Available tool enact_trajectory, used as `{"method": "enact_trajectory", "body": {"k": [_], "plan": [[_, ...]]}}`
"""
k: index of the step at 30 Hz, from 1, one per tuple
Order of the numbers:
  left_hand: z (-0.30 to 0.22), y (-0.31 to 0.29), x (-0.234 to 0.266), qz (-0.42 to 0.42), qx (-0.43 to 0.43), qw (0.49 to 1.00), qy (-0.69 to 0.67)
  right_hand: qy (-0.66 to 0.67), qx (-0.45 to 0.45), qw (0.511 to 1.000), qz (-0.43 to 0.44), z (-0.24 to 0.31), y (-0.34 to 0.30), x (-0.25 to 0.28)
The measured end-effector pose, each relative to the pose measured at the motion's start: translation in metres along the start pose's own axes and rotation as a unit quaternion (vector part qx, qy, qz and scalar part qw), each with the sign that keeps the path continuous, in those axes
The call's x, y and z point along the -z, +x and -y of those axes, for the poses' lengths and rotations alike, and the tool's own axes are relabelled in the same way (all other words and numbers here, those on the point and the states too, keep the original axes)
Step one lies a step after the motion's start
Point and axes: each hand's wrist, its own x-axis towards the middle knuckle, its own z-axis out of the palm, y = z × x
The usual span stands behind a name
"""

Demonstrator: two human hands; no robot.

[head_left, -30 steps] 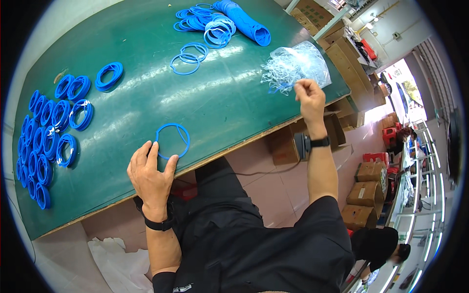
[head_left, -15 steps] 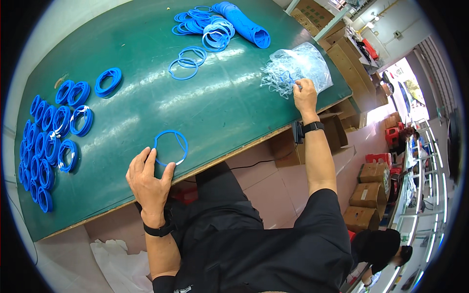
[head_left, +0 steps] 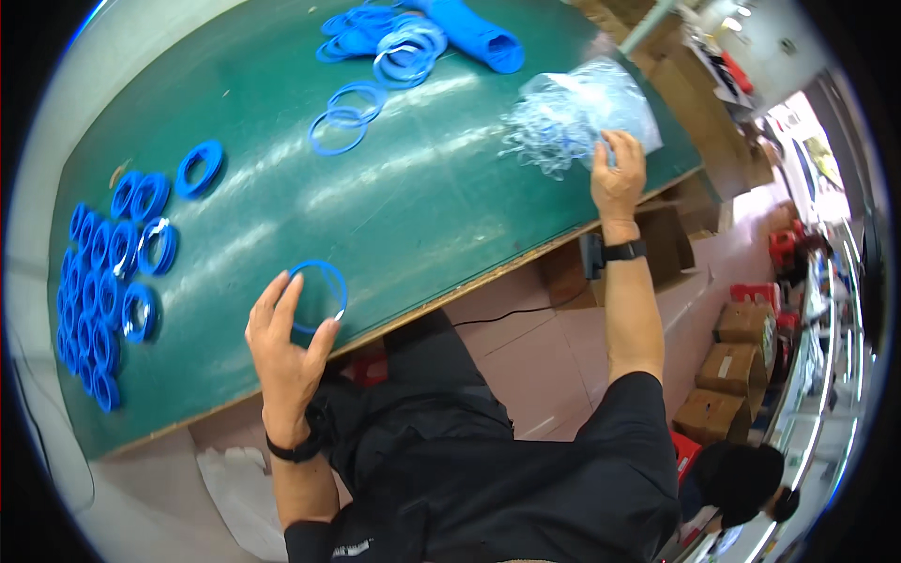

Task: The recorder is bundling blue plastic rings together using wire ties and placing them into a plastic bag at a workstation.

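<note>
A person in a dark top works at a green tabletop [head_left: 404, 216], both bare hands out over it. The left hand [head_left: 286, 342] is at the near edge, fingers spread and loosely cupped around a single blue ring [head_left: 317, 296]; whether the fingertips actually pinch the ring or only rest against it cannot be made out. The right hand [head_left: 618, 178] reaches to the right end of the tabletop, fingers curled into a heap of clear plastic bags [head_left: 572, 117]; what the fingers close on is hidden in the glare and folds of the plastic. Rows of blue ring bundles [head_left: 103, 281] line the left end, some cut off by the dark rim of the fisheye view. Loose blue rings [head_left: 343, 117] lie toward the far edge, beside a pile of rings [head_left: 380, 33] and a blue tube [head_left: 474, 33]. Beyond the near right corner, brown cardboard boxes [head_left: 741, 352] stand on a pinkish floor [head_left: 526, 352], and a second person's dark head [head_left: 741, 479] shows at the lower right, largely cut off.
</note>
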Motion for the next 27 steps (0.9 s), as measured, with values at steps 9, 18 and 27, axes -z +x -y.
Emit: {"method": "enact_trajectory", "body": {"k": [9, 18, 27], "plan": [[0.006, -0.018, -0.003, -0.012, 0.032, 0.999, 0.025, 0.131, -0.048, 0.983, 0.116, 0.052, -0.037, 0.028], [-0.007, -0.05, 0.003, 0.02, -0.038, 0.997, 0.066, 0.272, -0.026, 0.947, 0.166, 0.135, -0.066, 0.044], [-0.008, -0.057, 0.001, 0.006, -0.058, 0.997, 0.051, 0.383, -0.011, 0.898, 0.215, 0.209, -0.083, 0.048]]}}
